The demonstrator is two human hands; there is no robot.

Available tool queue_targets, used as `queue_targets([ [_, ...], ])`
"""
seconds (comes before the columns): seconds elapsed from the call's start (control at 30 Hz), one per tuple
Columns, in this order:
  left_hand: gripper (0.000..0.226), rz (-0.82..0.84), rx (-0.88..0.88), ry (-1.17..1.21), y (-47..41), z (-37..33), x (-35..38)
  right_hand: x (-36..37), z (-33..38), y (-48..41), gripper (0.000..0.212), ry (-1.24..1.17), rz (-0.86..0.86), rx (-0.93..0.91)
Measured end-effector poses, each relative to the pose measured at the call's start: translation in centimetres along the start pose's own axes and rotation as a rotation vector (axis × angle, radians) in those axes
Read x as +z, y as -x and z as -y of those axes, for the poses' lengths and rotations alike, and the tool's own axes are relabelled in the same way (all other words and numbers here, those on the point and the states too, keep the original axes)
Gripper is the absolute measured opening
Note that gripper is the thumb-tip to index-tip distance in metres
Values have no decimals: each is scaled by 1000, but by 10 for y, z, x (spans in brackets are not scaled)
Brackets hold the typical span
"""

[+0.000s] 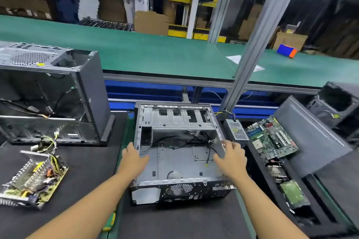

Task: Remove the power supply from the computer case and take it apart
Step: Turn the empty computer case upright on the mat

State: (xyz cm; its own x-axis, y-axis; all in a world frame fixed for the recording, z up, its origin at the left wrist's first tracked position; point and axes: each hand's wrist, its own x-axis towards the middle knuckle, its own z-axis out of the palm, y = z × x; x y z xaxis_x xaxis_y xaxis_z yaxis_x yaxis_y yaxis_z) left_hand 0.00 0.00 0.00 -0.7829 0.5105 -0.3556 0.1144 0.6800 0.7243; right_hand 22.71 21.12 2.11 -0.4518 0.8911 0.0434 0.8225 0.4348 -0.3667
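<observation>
An opened grey computer case [174,163] lies flat on the bench in front of me, its inside bare apart from loose black cables. My left hand [134,158] grips its left wall, thumb inside. My right hand [232,158] holds the right wall, fingers curled over the edge. A grey boxed power supply [237,129] stands just right of the case with wires at its far end. On the left mat lies a bare power supply board [34,182] with yellow wires, its cover off.
A second, larger open case [58,91] stands at the left. A green motherboard [272,137], a case side panel [314,134] and a hard drive [294,194] lie to the right. A green conveyor [155,54] runs behind, with an aluminium post [250,48].
</observation>
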Motion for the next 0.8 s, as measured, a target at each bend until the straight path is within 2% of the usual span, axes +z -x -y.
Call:
queue_targets([
  [0.1, 68, -58, 10, -87, -6, -4, 3, -7, -3, -22, 79, 144, 197, 41],
  [0.2, 73, -96, -14, -88, -7, 0, 8, 0, -11, -26, 82, -31, 370, 121],
  [0.33, 67, -95, -64, -79, -2, 20, 13, 10, -21, -26, 72, -113, 318, 161],
  [0.43, 43, -128, -75, -112, 6, 25, 19, 11, -25, -27, 72, -176, 345, 164],
  [0.6, 25, -176, -45, -281, 0, 16, 16, 17, -26, -25, 73, -209, 335, 154],
  [0.8, 21, -186, 3, -307, -13, 15, 8, 21, -20, -18, 73, -209, 287, 162],
])
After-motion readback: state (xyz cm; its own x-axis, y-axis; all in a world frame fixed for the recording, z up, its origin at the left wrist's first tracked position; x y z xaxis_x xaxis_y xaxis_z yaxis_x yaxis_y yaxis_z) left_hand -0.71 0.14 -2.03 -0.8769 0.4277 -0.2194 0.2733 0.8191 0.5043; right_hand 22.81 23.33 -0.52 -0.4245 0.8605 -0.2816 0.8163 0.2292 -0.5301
